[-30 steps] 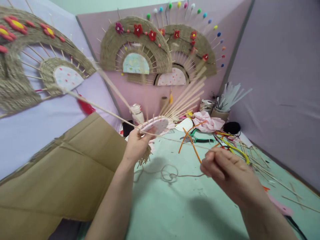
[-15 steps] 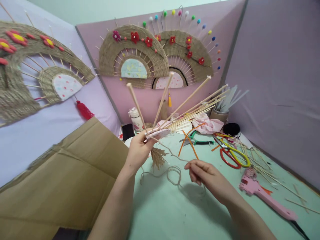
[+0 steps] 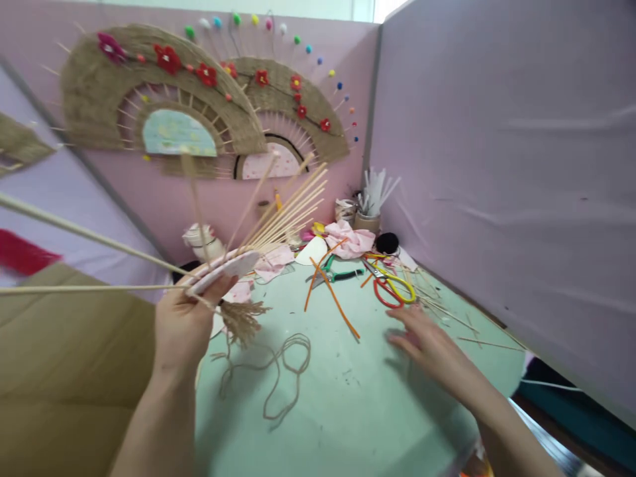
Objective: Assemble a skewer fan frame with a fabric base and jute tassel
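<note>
My left hand (image 3: 186,321) grips the base of a fan frame (image 3: 226,270), a pale half-round piece with thin wooden sticks (image 3: 293,209) spreading out from it. Two of the sticks point far to the left. Below the base hangs a frayed brown tassel (image 3: 243,320), and a loose loop of twine (image 3: 298,361) lies on the green table. My right hand (image 3: 417,331) is over the table with its fingers apart and nothing between them. Just beyond its fingertips lie scissors with red and yellow handles (image 3: 397,286).
Green-handled pliers (image 3: 342,273), orange strips (image 3: 340,311), pink cloth (image 3: 350,240) and a black round item (image 3: 387,243) lie farther back. Loose sticks (image 3: 450,311) are at right. Brown cardboard (image 3: 74,371) stands at left. Woven fans (image 3: 94,86) hang on the pink wall.
The view has swung right. My right hand has let go of the twine and opened near the scissors. The fan frame has turned in my left hand, its nearest sticks now pointing left.
</note>
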{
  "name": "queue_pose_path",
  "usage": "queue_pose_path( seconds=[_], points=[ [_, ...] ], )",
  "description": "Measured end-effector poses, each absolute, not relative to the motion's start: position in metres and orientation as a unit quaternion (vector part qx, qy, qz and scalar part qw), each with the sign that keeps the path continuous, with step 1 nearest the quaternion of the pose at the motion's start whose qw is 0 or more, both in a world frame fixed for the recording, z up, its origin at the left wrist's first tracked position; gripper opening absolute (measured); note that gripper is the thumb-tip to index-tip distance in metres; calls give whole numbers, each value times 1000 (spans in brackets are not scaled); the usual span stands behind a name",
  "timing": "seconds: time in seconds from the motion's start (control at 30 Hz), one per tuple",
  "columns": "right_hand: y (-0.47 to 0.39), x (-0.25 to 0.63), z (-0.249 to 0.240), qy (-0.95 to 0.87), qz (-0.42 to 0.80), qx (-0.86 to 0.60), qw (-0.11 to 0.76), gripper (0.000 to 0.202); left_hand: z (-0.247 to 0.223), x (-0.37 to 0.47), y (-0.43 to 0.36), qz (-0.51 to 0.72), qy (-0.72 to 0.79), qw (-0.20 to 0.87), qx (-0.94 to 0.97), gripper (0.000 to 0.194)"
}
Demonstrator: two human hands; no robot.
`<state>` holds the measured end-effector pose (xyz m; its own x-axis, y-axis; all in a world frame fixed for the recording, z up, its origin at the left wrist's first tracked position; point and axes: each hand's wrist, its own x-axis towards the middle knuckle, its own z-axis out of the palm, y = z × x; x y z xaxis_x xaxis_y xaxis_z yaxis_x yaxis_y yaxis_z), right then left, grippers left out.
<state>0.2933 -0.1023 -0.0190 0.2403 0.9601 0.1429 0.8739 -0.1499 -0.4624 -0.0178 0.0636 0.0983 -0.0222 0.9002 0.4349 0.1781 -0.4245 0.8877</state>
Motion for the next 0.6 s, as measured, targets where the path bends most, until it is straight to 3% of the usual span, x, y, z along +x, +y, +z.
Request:
queue_pose_path(
  seconds=[0.1, 0.33, 0.5, 0.6],
  points=[
    [-116, 330, -36, -547, 5, -812, 202, 38, 95, -12, 63, 600, 424, 330, 593, 42],
    [-129, 346, -56, -514, 32, -835, 193, 22, 91, -8, 62, 607, 408, 346, 588, 34],
    [-132, 345, -42, -523, 46, -821, 224, 24, 90, -9, 65, 615, 411, 339, 582, 41],
    [-136, 341, -19, -539, 78, -782, 304, 31, 90, -8, 67, 618, 400, 358, 574, 39]
  ],
)
